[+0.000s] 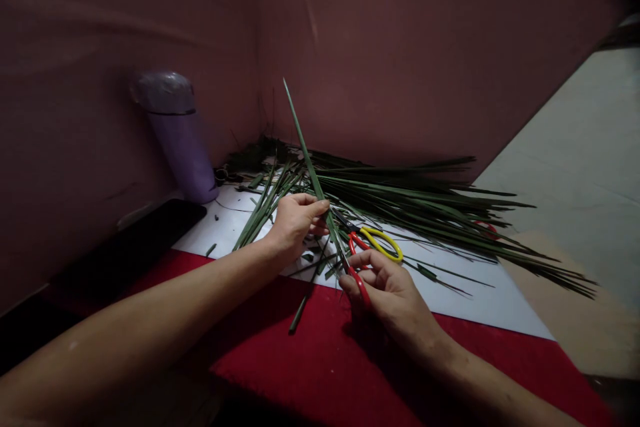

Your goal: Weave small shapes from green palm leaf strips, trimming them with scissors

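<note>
My left hand (296, 223) is closed around a long green leaf strip (303, 140) that points up and away toward the wall. My right hand (387, 290) grips red-handled scissors (358, 281), whose blades meet the lower end of that strip. A second pair of scissors with red and yellow handles (381, 242) lies on the white sheet (480, 300) just beyond my right hand. Cut green bits (299, 313) lie scattered between my hands.
A big pile of long green leaves (430, 203) fans out to the right along the dark red wall. A lilac flask (181, 137) stands at the back left. A red cloth (320, 360) covers the near surface. A black slab (125, 247) lies at the left.
</note>
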